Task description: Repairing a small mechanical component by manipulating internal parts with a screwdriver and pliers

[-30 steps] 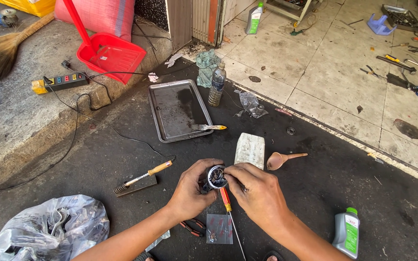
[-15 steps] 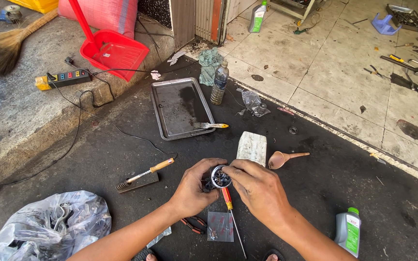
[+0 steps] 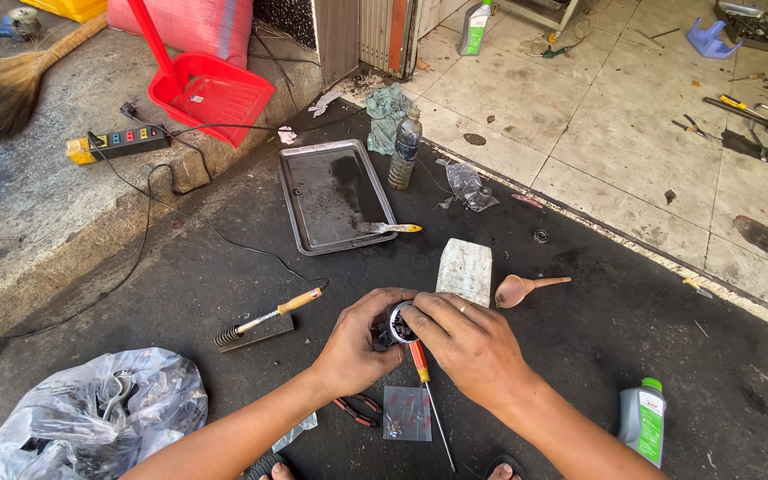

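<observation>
Head view, near to far. At the near edge of the black floor mat (image 3: 180, 293) lie red-handled pliers (image 3: 357, 411), a small clear packet (image 3: 407, 414) and, toward the left corner, a crumpled plastic bag (image 3: 91, 418); a green-capped grey bottle (image 3: 642, 421) stands at the right. Left hand (image 3: 356, 345) and right hand (image 3: 468, 342) meet over the mat's middle, each grip closed on a small round metal part (image 3: 399, 324) held just above the mat. A red-handled screwdriver (image 3: 428, 396) runs from beneath the right hand toward the near edge; whether that hand also holds it cannot be told. A wooden-handled soldering iron (image 3: 268, 318) rests on its stand to the left. Just beyond the hands lie a pale folded cloth (image 3: 465, 268) and a tan funnel (image 3: 522, 288). Farther off are a metal tray (image 3: 331, 200), a plastic bottle (image 3: 404, 148), and, off the mat, a red dustpan (image 3: 211, 89).
</observation>
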